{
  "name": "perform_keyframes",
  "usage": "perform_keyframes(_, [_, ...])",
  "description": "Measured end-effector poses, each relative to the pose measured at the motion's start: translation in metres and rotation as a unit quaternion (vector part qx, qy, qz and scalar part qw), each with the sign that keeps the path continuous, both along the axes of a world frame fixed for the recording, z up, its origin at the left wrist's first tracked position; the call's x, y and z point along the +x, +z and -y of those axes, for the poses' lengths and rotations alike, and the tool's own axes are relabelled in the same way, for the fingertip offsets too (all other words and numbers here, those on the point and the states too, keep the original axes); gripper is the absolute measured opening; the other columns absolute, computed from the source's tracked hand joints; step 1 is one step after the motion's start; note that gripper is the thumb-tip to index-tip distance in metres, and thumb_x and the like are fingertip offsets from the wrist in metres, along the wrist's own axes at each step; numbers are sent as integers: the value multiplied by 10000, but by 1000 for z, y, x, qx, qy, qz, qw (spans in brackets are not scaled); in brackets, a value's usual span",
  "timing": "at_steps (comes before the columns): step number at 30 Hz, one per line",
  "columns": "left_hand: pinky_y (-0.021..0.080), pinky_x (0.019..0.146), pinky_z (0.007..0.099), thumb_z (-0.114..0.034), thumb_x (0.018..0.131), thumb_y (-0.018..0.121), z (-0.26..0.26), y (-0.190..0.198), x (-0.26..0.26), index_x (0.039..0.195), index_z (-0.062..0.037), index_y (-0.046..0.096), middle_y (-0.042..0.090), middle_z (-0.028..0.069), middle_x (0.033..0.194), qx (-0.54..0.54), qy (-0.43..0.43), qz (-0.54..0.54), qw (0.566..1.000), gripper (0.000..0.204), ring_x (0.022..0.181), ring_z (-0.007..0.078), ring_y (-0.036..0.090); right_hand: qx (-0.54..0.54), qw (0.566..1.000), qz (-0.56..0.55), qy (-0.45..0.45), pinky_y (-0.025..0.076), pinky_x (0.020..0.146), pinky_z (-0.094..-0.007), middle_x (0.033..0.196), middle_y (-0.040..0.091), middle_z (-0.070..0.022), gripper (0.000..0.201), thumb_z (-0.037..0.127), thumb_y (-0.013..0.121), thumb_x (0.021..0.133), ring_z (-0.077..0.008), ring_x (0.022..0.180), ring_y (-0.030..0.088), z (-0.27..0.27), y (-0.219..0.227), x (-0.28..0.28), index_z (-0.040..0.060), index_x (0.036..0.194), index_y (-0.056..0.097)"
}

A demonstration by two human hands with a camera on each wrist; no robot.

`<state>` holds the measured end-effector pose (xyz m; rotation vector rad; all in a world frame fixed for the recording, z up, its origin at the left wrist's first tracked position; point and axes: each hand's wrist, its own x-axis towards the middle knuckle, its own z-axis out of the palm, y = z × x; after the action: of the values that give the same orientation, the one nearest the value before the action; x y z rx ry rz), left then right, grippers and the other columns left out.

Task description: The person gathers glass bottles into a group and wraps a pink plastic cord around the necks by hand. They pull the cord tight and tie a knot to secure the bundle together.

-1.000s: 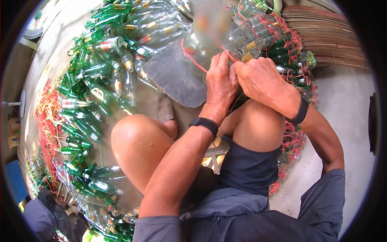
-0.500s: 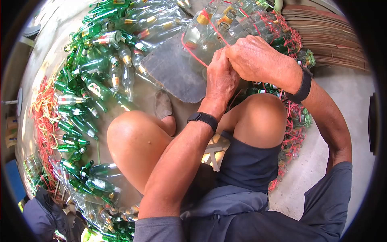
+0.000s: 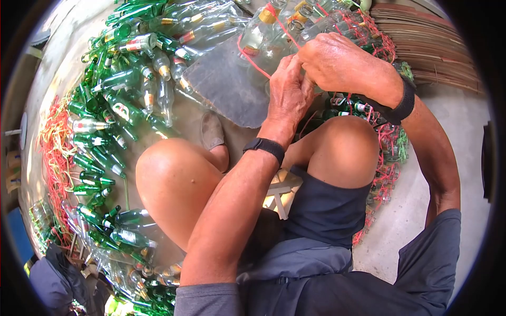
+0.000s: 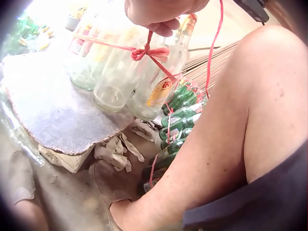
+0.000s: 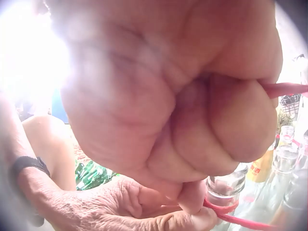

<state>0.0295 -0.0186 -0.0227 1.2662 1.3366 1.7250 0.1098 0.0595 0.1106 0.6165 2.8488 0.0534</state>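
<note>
My left hand (image 3: 289, 97) pinches a red plastic string (image 5: 228, 217) between thumb and fingertips, beside a clear bottle's mouth (image 5: 224, 185). Tight against it, my right hand (image 3: 345, 66) is curled into a fist, and red string (image 5: 288, 90) comes out of its curled fingers. A knot (image 4: 141, 53) in the string shows in the left wrist view, in front of a group of upright clear glass bottles (image 4: 113, 91). From the knot, string runs around these bottles. They stand at the edge of a dark grey board (image 3: 226, 87).
Many loose green bottles (image 3: 121, 81) lie on the left, beside a heap of red string (image 3: 55, 139). Tied bottles (image 3: 387, 152) line the right side. A stack of thin brown strips (image 3: 421, 47) lies at the upper right. Bent knees (image 3: 174, 184) frame the space below the hands.
My right hand has moved upward and away in the head view, still gripping the string. My left hand stays nearly in place. The head view has shifted slightly.
</note>
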Motion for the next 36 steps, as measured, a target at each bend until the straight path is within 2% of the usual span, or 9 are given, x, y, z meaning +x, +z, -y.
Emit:
perform_keyframes(7, [547,715,393,-189,925,719,-5,-4,-4,1148,-8,671,668,184,988,23,5,-21,999,292,745,310,678,-41,998,-50,-7,490,652,-525,729,598,-296,88,30,603,795,-496,753,620,-5,-2,8,-50,758,614])
perform_keyframes(12, [557,685,366,-190,923,736,-6,-5,-8,1173,-12,687,676,168,993,14,-8,-32,999,312,706,256,687,-46,997,-59,3,475,641,-533,725,591,-291,127,48,595,827,-494,740,611,-3,3,10,-47,742,590])
perform_keyframes(17, [564,688,365,-195,946,729,-5,-10,-10,1213,-16,683,676,161,1005,22,-23,-17,999,324,717,253,698,-58,996,-69,-3,457,631,-534,721,582,-279,176,80,594,859,-491,730,594,-3,6,11,-39,732,568])
perform_keyframes(19, [568,693,367,-198,955,725,-5,-12,-11,1230,-18,680,677,161,1012,24,-21,-26,999,331,730,254,707,-61,995,-76,-28,534,671,-521,731,625,-305,161,84,607,804,-476,783,671,3,13,8,-59,748,654])
perform_keyframes(21, [556,680,374,-132,908,734,-7,-13,-10,1217,-6,689,654,168,962,21,-36,20,999,337,694,260,666,-61,994,-84,-20,533,667,-522,728,623,-303,163,90,611,812,-478,773,668,1,14,12,-57,753,652])
perform_keyframes(28, [552,680,363,-145,913,739,-8,-12,-11,1223,-15,699,652,151,944,27,-14,-6,1000,339,686,250,655,-33,997,-61,-26,550,646,-511,700,649,-260,176,107,622,850,-451,725,686,20,-2,24,-11,722,650])
perform_keyframes(31, [558,710,354,-151,943,704,-7,-9,-12,1245,-47,701,676,136,975,9,-28,-19,999,320,776,233,694,-52,996,-71,-32,549,641,-517,677,651,-243,138,99,615,860,-440,709,689,27,-8,31,11,756,634])
perform_keyframes(33, [539,650,354,-183,899,779,-8,-6,-11,1199,-26,722,646,129,905,16,-11,4,1000,344,665,222,644,-38,996,-79,-25,536,621,-522,653,638,-229,93,93,609,866,-433,676,678,34,-5,35,23,806,609])
perform_keyframes(36, [527,624,349,-202,888,797,-8,-5,-11,1171,-22,732,642,118,884,2,-12,7,1000,342,644,205,632,-34,998,-52,-22,529,607,-521,638,629,-223,88,83,600,871,-426,658,671,35,-12,43,14,818,607])
